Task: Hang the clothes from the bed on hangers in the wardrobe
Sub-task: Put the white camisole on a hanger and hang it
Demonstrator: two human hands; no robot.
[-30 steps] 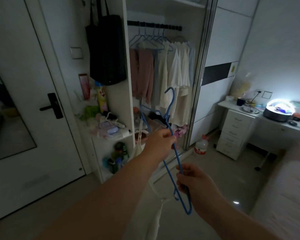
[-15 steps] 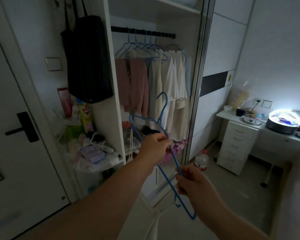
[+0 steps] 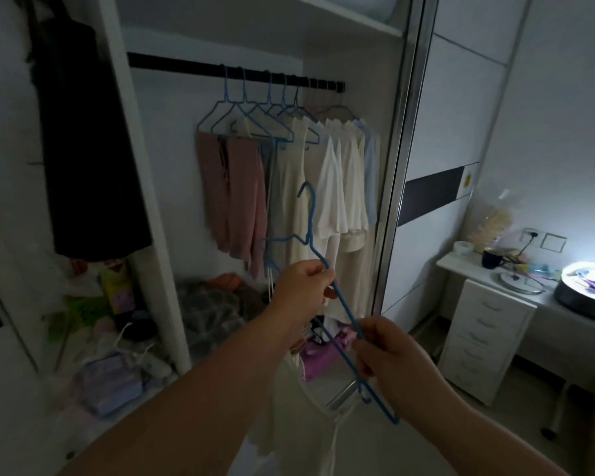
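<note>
A blue wire hanger (image 3: 344, 307) is held tilted in front of the open wardrobe, its hook pointing up. My left hand (image 3: 303, 286) grips its upper arm near the neck. My right hand (image 3: 389, 352) grips the lower arm. A cream strappy garment (image 3: 299, 417) hangs below my hands from the hanger. The black rail (image 3: 172, 61) carries several blue hangers (image 3: 255, 115), with pink, cream and white clothes (image 3: 323, 180) on its right half. The bed is out of view.
A black bag (image 3: 90, 139) hangs on the wardrobe's left partition, above cluttered shelves (image 3: 110, 338). The sliding door's metal frame (image 3: 395, 159) stands right of the clothes. A white desk with drawers (image 3: 485, 331) and a lit round lamp (image 3: 588, 280) stand at the right.
The view has moved closer to the wardrobe and turned right; the door has left the frame. Both hands keep their grip on the hanger, which has risen slightly towards the rail.
</note>
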